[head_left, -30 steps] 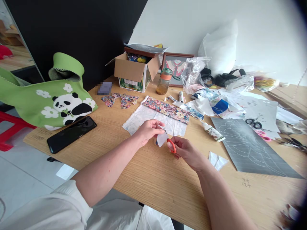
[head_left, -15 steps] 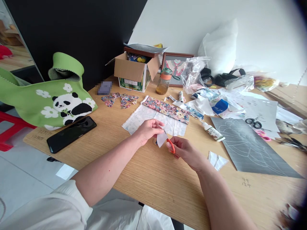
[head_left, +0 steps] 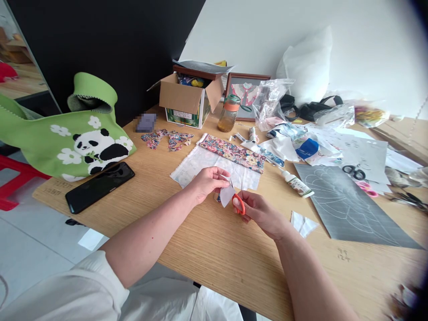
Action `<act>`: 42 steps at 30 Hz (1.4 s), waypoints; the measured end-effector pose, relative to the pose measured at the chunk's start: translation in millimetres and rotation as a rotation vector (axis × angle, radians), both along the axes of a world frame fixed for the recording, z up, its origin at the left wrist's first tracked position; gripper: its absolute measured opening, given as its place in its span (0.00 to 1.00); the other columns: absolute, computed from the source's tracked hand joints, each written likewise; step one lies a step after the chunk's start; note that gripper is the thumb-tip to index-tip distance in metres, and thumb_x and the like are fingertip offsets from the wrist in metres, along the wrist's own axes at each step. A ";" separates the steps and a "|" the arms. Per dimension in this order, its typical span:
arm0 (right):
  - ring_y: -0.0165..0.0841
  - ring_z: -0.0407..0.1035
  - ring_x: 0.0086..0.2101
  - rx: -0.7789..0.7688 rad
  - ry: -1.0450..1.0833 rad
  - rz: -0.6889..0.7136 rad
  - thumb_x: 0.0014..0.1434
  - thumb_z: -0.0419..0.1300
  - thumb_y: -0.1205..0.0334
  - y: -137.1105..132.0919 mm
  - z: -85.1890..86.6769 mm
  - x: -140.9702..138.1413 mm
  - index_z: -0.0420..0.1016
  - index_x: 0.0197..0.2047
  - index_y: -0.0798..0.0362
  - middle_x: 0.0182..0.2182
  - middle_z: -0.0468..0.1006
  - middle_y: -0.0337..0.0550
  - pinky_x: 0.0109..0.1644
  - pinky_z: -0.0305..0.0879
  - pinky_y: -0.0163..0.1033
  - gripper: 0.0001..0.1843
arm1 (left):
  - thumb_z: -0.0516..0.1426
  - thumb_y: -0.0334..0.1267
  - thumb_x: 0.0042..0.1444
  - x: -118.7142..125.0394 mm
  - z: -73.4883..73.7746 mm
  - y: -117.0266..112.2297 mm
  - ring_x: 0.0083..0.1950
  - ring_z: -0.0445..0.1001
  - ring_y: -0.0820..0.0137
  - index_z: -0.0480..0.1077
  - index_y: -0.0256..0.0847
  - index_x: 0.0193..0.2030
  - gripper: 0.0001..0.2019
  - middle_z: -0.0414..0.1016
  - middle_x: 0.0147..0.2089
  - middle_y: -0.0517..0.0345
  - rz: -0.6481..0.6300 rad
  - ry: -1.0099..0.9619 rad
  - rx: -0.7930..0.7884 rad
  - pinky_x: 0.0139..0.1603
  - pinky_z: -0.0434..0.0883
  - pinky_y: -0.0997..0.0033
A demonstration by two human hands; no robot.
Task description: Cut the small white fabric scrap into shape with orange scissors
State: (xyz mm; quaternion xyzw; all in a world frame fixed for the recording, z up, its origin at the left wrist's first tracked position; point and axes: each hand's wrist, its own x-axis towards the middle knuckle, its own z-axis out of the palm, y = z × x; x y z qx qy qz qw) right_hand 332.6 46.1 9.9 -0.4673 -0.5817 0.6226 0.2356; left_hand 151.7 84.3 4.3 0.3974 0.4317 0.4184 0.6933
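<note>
My left hand (head_left: 206, 182) pinches a small white paper piece (head_left: 226, 195) just above the wooden table (head_left: 207, 249). My right hand (head_left: 259, 211) grips small orange-handled scissors (head_left: 238, 203), whose blades meet the paper's upper edge. Both hands hover close together in front of a white cloth (head_left: 200, 167) with a floral fabric strip (head_left: 232, 153) lying along its far side.
A black phone (head_left: 99, 186) and a green panda bag (head_left: 67, 140) lie at the left. A cardboard box (head_left: 187, 99), a jar (head_left: 229, 113), a glue bottle (head_left: 296, 183), a grey sheet (head_left: 347, 207), black scissors (head_left: 354, 171), plastic bags and papers crowd the back and right.
The right hand with the scissors has shifted very slightly along the paper; the left hand holds steady. Everything else on the table is unchanged.
</note>
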 end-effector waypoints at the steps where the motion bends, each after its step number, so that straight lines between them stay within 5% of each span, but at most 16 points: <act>1: 0.26 0.53 0.22 0.001 -0.002 -0.002 0.48 0.65 0.34 -0.1 0.2 -0.2 0.63 0.26 0.52 0.23 0.64 0.36 0.25 0.49 0.35 0.28 | 0.63 0.26 0.43 0.0 -0.2 -0.1 0.30 0.72 0.74 0.70 0.33 0.38 0.13 0.72 0.30 0.57 -0.002 -0.001 0.000 0.31 0.68 0.74; 42: 0.26 0.52 0.22 0.058 -0.043 -0.034 0.50 0.64 0.38 2.7 -10.1 3.0 0.66 0.27 0.53 0.21 0.61 0.33 0.25 0.51 0.35 0.25 | 0.63 0.27 0.45 0.0 -0.1 -0.3 0.28 0.70 0.76 0.69 0.34 0.38 0.12 0.71 0.30 0.59 0.014 0.050 0.023 0.31 0.66 0.75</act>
